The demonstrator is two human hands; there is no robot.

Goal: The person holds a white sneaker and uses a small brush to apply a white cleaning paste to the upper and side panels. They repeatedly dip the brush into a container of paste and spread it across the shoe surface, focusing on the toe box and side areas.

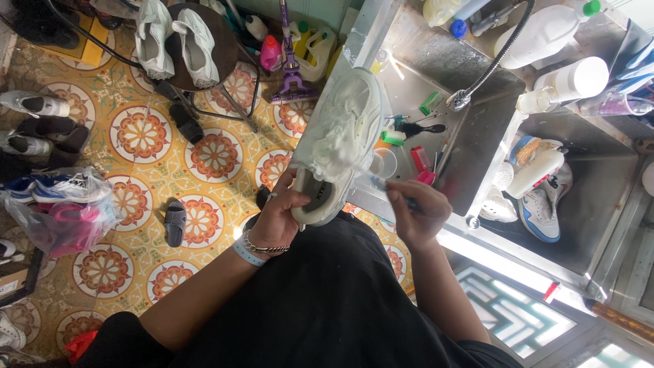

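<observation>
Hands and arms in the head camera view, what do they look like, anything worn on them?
Both forearms are bare, running out from black clothing. The left hand has two bands at its wrist: a light blue wristband and a silver chain bracelet beside it. The right hand shows nothing worn on its wrist. No gloves on either hand.

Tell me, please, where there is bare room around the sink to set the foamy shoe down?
Bare steel shows in the right basin, beyond the blue-and-white sneaker. The near basin is crowded with brushes and a cup. The ledge holding white bottles is full. Patterned floor lies open between the grey slipper and the stool.
</observation>
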